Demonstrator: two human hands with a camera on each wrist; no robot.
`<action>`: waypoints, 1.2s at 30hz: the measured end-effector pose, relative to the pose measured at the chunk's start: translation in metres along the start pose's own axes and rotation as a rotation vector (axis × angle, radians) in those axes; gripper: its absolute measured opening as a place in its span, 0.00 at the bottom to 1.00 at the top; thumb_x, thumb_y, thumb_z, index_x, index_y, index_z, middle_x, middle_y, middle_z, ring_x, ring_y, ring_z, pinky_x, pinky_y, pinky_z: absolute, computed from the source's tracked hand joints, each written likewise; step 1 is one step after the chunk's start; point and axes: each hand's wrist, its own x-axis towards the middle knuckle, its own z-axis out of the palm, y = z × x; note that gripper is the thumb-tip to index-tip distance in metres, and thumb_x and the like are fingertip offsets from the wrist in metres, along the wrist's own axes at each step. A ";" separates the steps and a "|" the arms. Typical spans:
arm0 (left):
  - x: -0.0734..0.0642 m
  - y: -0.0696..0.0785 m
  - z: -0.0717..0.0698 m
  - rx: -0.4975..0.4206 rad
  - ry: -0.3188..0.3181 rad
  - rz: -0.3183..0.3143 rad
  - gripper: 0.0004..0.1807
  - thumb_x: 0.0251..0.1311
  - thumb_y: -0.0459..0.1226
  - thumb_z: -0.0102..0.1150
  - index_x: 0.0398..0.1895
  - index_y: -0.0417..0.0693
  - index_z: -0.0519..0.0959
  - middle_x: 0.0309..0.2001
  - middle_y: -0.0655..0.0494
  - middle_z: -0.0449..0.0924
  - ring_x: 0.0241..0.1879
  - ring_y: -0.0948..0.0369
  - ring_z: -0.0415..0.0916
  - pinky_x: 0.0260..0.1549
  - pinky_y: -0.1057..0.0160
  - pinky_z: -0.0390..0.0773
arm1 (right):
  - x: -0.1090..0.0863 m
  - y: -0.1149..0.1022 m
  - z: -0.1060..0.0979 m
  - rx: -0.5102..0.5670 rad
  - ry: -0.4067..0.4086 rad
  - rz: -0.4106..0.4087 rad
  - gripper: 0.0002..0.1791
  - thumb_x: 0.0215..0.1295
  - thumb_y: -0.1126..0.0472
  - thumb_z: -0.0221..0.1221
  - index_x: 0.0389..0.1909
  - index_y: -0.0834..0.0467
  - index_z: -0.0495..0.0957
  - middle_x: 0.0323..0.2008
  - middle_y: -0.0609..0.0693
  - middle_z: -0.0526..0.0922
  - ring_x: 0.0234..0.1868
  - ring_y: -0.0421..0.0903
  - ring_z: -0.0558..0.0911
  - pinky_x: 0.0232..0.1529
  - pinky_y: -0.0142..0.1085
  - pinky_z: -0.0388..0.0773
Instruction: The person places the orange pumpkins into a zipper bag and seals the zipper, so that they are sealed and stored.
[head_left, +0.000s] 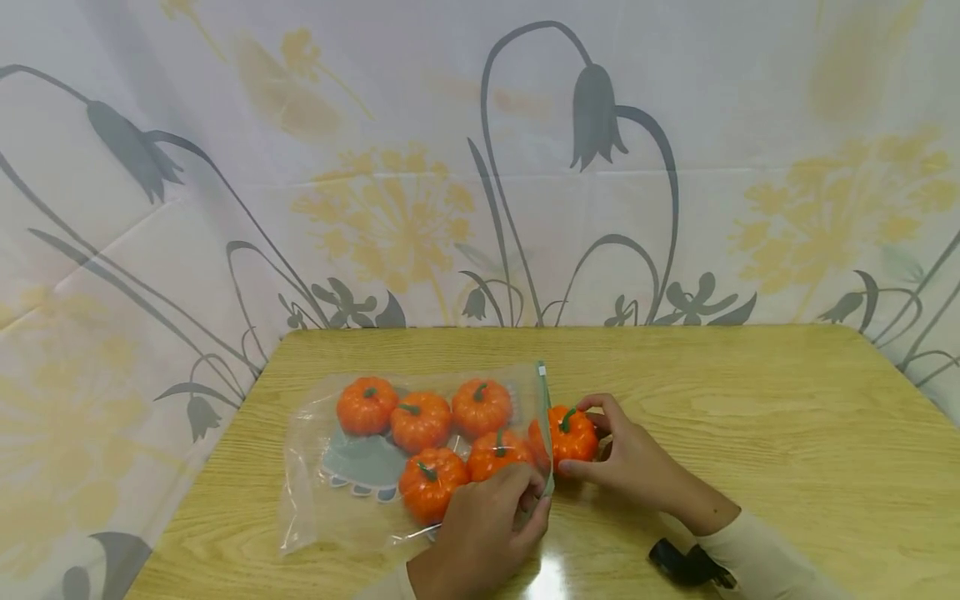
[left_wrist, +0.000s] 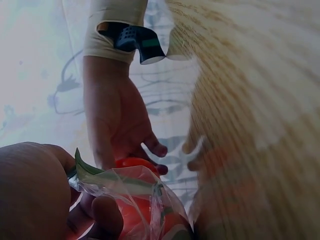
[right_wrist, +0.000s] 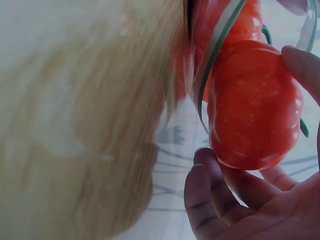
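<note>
A clear zip bag [head_left: 303, 508] lies flat on the wooden table, with several small orange pumpkins [head_left: 426, 421] inside, each with a green stem. Its green-edged mouth [head_left: 545, 400] faces right. My left hand [head_left: 487, 521] pinches the near end of that edge between thumb and fingers. At the opening, my right hand [head_left: 637, 462] grips another orange pumpkin [head_left: 577, 442], thumb on one side and fingers on the other. This pumpkin's left part sits behind the bag's film, seen close in the right wrist view as a glossy ribbed pumpkin [right_wrist: 255, 110].
The wooden table [head_left: 787, 450] extends to the right of the hands. A curtain printed with flowers [head_left: 712, 225] hangs behind its back edge. A black device [head_left: 678, 562] is strapped at the right wrist, below the cream sleeve [head_left: 761, 554].
</note>
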 end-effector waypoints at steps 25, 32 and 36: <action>0.000 -0.003 0.003 -0.006 0.066 0.104 0.06 0.61 0.38 0.64 0.36 0.52 0.75 0.27 0.66 0.73 0.24 0.77 0.63 0.24 0.85 0.62 | -0.006 -0.002 0.011 0.067 -0.125 -0.133 0.32 0.69 0.63 0.57 0.73 0.56 0.61 0.67 0.61 0.68 0.50 0.47 0.83 0.46 0.33 0.80; 0.000 -0.003 0.003 0.003 0.061 0.109 0.07 0.62 0.39 0.64 0.36 0.52 0.75 0.28 0.66 0.74 0.24 0.77 0.65 0.25 0.84 0.63 | -0.006 -0.002 0.012 0.103 -0.146 -0.167 0.30 0.70 0.55 0.61 0.69 0.58 0.65 0.65 0.62 0.71 0.47 0.41 0.83 0.47 0.33 0.81; 0.000 -0.003 0.002 -0.001 0.038 0.108 0.07 0.62 0.39 0.65 0.37 0.51 0.75 0.29 0.66 0.75 0.24 0.75 0.67 0.25 0.84 0.64 | -0.005 -0.002 0.014 0.102 -0.128 -0.168 0.27 0.68 0.56 0.63 0.64 0.56 0.67 0.62 0.60 0.74 0.44 0.40 0.84 0.45 0.33 0.82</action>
